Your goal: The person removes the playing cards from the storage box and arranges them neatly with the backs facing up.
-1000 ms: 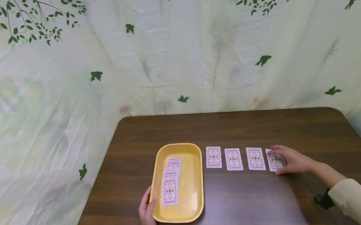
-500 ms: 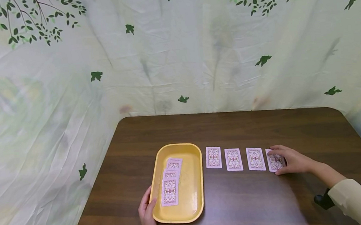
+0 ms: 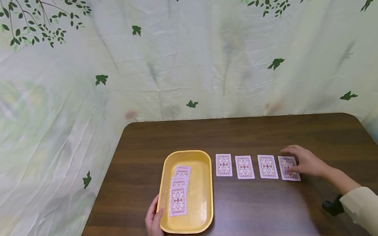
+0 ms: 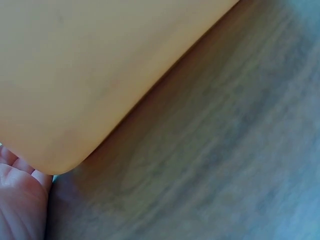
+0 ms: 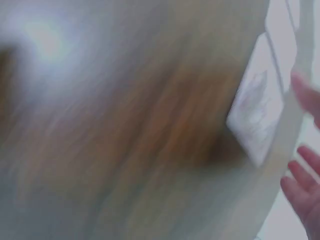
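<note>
A yellow tray point(image 3: 201, 210) stands on the left part of the table, and my left hand point(image 3: 154, 225) grips its near left edge, thumb over the rim. In the left wrist view the tray's side point(image 4: 90, 75) fills the upper left, with part of the palm point(image 4: 22, 200) below. Several overlapping playing cards point(image 3: 177, 202) lie face down in the tray. My right hand point(image 3: 307, 161) hovers over the rightmost playing card point(image 3: 289, 174) with fingers spread, holding nothing. That card lies flat, face down, and shows blurred in the right wrist view below the fingers point(image 5: 302, 187).
Left of that card, more face-down playing cards point(image 3: 268, 166) form a row reaching toward the tray. The brown wooden table point(image 3: 255, 211) backs onto a leaf-printed curtain point(image 3: 209, 53). Black wrist camera mounts point(image 3: 333, 207) hang near each wrist.
My right hand has let go of the rightmost card and lifted up and slightly away from it, uncovering more of the card. The left hand and tray stay in place.
</note>
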`<state>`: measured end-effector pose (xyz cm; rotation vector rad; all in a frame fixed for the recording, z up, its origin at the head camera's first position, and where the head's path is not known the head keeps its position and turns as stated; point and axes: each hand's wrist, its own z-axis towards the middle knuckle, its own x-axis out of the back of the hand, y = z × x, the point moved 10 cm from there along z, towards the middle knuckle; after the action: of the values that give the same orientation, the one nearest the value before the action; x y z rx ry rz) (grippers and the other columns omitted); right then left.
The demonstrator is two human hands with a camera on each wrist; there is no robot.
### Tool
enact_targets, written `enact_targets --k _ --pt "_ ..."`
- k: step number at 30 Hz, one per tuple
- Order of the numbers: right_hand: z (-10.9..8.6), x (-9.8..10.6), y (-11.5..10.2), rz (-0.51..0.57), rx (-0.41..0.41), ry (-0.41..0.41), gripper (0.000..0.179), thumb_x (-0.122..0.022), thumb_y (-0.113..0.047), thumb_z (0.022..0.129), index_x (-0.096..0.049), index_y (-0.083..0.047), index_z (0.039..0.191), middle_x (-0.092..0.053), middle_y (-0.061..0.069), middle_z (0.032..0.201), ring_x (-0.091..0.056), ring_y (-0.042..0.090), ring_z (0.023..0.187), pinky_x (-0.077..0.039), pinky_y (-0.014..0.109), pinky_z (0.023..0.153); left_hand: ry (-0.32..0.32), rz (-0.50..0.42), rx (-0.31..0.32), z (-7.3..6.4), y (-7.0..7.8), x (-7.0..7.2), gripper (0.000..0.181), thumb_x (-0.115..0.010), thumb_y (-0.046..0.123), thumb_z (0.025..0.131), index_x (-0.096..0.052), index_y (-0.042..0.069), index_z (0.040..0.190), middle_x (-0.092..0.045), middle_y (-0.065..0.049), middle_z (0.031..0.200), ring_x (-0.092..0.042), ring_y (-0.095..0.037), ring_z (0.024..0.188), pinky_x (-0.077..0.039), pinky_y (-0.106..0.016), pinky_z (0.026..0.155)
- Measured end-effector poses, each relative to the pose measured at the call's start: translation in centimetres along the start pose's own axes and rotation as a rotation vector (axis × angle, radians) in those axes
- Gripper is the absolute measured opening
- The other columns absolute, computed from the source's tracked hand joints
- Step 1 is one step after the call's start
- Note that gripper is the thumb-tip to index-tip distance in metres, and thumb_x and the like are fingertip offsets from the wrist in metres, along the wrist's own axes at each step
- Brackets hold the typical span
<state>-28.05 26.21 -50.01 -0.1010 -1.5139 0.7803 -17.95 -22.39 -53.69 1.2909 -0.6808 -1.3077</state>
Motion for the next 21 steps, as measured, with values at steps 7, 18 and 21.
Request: enact_targets --k 7,18,21 --pt "2.4 0.9 -2.2 0.023 -0.09 0.086 0.055 -0.076 -0.008 0.073 -0.052 0.007 0.12 -0.049 0.025 0.118 -0.044 0.042 0.109 -0.039 0.057 0.084 -0.001 -0.01 -0.001 0.0 -0.1 0.0 0.037 -0.041 -0.01 0.088 -0.038 -0.023 0.122 -0.059 -0.005 0.114 -0.056 -0.017 0.096 -0.046 -0.023 0.081" --pt "8.4 -1.5 -12.0 0.087 0.014 0.087 0.056 -0.079 -0.013 0.071 -0.055 0.001 0.12 -0.051 0.017 0.118 -0.049 0.033 0.109 -0.042 0.047 0.088 0.009 -0.001 0.005 0.1 0.0 0.1 0.037 -0.042 -0.009 0.088 -0.039 -0.023 0.122 -0.06 -0.005 0.113 -0.057 -0.018 0.095 -0.047 -0.023 0.08" --pt "9.9 -2.3 -15.3 0.083 0.083 0.071 0.055 -0.079 -0.013 0.071 -0.056 0.0 0.12 -0.052 0.015 0.117 -0.049 0.03 0.108 -0.042 0.044 0.089 0.005 -0.004 0.008 0.1 -0.1 0.0 0.037 -0.041 -0.009 0.088 -0.039 -0.023 0.123 -0.059 -0.005 0.113 -0.056 -0.018 0.096 -0.046 -0.023 0.081"
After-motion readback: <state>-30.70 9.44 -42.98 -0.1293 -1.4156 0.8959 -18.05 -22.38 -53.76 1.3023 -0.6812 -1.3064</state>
